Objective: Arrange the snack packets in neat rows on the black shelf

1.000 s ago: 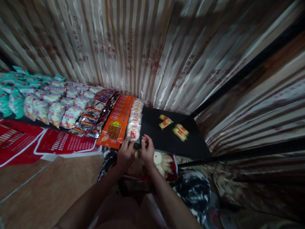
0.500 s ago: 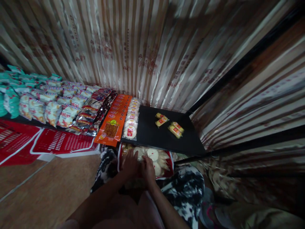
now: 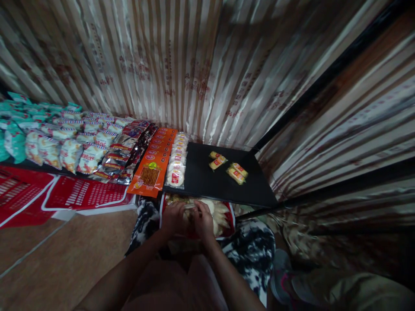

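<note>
Between my knees is a red basket (image 3: 234, 216) with a white rim, holding pale round rice crackers (image 3: 210, 206) in clear wrappers and pale, long-shaped snack packets (image 3: 223, 216). My left hand (image 3: 174, 217) is over the left part of the basket, its fingers curled. Close beside it, my right hand (image 3: 203, 219) is closed too. The fingertips of both hands meet on a pale wrapped rice cracker (image 3: 188, 207), partly hidden by the fingers. Dim light and blur hide the exact grip.
A black shelf (image 3: 201, 181) carries yellow packets (image 3: 237, 172), a row of rice crackers (image 3: 176, 166), an orange snack bag (image 3: 151, 168), and many white (image 3: 92, 157) and teal packets (image 3: 14, 140). Red baskets (image 3: 87, 192) stand left below. A black post (image 3: 292, 99) slants at right; another person's shoe (image 3: 281, 278) shows.
My hands have drawn together, and the pale wrapped cracker is now between their fingertips. The view has shifted slightly. The goods on the shelf stay as they were.
</note>
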`<state>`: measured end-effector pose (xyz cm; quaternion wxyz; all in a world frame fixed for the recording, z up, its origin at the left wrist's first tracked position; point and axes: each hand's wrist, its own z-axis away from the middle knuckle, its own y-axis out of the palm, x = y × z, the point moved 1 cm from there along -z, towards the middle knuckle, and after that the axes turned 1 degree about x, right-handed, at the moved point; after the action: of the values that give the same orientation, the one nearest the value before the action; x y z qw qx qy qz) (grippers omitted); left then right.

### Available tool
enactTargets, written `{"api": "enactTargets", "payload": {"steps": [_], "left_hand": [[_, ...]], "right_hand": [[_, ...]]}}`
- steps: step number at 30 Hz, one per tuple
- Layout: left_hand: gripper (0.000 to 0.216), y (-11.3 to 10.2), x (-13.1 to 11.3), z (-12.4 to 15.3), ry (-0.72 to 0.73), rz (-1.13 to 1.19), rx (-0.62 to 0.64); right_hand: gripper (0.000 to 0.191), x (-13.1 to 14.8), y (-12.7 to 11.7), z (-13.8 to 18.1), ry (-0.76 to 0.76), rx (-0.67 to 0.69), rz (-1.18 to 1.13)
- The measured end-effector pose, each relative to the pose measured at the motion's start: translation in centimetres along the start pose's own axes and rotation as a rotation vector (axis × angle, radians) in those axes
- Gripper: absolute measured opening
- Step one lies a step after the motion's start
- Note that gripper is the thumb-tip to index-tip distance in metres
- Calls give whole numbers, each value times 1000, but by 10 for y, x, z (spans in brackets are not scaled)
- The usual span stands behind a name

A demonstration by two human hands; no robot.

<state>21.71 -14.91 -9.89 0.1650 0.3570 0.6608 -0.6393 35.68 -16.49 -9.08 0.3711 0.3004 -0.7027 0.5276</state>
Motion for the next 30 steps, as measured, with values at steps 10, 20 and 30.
{"api": "enactTargets", "payload": {"steps": [10, 20, 30], "left_hand": [[27, -38, -7, -9, -210, 324, -90], [27, -32, -5, -14, -302, 609, -140], [44, -46, -8, -11, -183, 269, -385]], "right_hand": [[30, 16, -18, -12, 208, 110, -223], [40, 19, -1, -9, 403, 269, -702], [31, 28, 15, -32, 310, 198, -533]]}}
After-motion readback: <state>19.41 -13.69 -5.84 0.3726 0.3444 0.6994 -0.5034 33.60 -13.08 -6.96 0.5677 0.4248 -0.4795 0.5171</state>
